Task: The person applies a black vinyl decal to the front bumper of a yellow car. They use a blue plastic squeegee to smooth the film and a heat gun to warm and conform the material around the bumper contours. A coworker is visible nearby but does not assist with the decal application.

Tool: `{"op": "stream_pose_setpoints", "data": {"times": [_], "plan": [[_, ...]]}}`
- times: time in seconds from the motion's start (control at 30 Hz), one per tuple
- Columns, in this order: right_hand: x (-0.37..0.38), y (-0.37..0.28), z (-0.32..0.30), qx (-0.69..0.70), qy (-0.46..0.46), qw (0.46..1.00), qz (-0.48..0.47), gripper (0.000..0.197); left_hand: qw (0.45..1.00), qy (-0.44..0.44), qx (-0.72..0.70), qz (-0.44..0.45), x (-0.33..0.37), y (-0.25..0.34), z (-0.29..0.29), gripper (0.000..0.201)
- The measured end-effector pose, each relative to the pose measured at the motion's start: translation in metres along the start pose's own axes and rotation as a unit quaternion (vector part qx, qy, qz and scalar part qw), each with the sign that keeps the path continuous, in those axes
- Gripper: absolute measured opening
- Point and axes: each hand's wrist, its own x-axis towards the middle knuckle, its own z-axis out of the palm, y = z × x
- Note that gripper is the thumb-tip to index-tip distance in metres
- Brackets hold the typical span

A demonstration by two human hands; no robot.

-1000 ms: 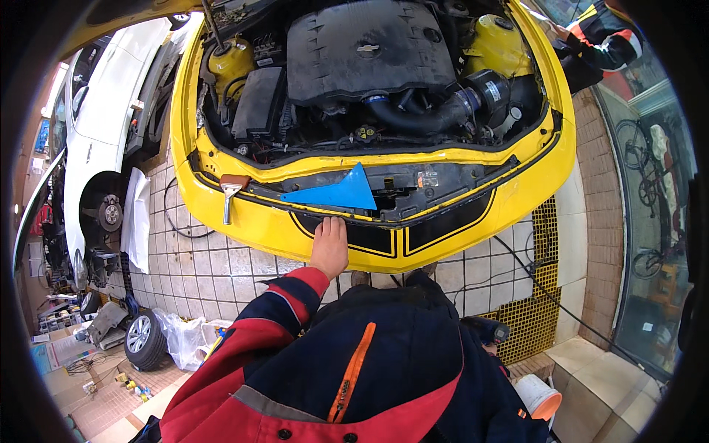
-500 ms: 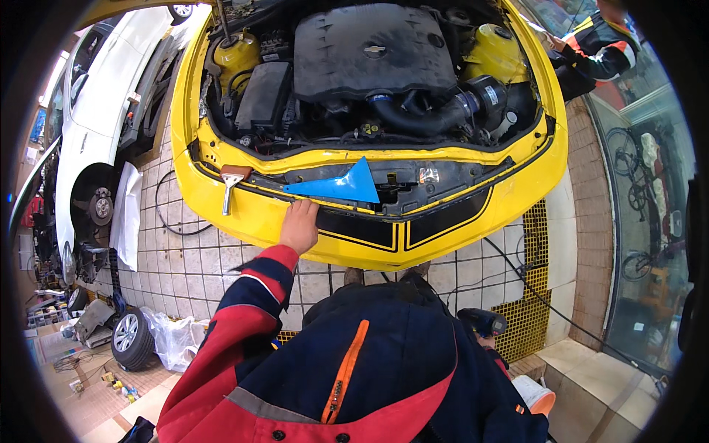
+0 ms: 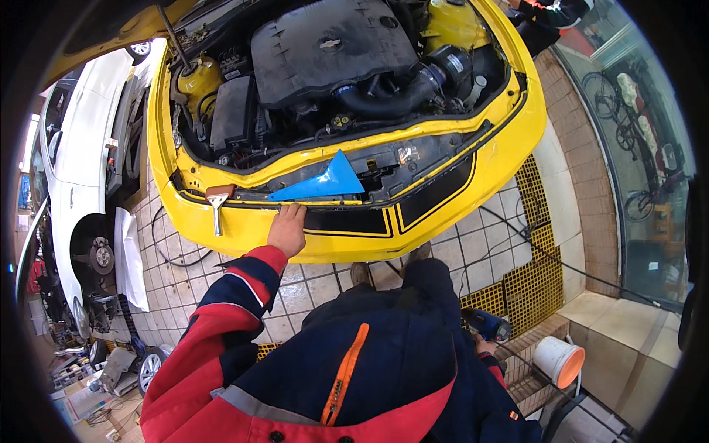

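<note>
My left hand lies on the front of the yellow bumper, fingers close together and bent over its upper edge, beside a black stripe panel. Just beyond those fingers, a blue triangular plastic scraper lies across the dark panel behind the bumper. To the left, a squeegee with a brown head and metal handle rests on the bumper's edge. Low at my right side, my right hand is closed on a blue-and-black pistol-shaped power tool; part of its grip is hidden.
The yellow car's engine bay is exposed ahead. A white bucket with an orange inside stands at lower right. A dark cable crosses the yellow floor grating. Left stands a white car with one wheel off.
The view has shifted and tilted, bringing more of the bucket and power tool into sight. My left hand stays on the bumper edge; my right hand still holds the tool.
</note>
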Motion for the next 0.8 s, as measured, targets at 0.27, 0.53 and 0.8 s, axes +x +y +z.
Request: {"op": "stream_pose_setpoints", "data": {"times": [0.27,0.53,0.8], "plan": [[0.076,0.028,0.035,0.175,0.029,0.977,-0.115,0.039,0.992,0.079,-0.053,-0.081,-0.033,0.026,0.017,0.079],[0.017,-0.277,0.021,0.182,-0.081,0.968,-0.151,0.022,0.989,0.062,-0.025,-0.132,-0.045,0.017,0.000,0.064],[-0.162,-0.438,0.086,0.036,-0.341,0.875,-0.342,0.028,0.990,0.060,-0.095,-0.083,-0.019,-0.014,0.005,0.060]]}}
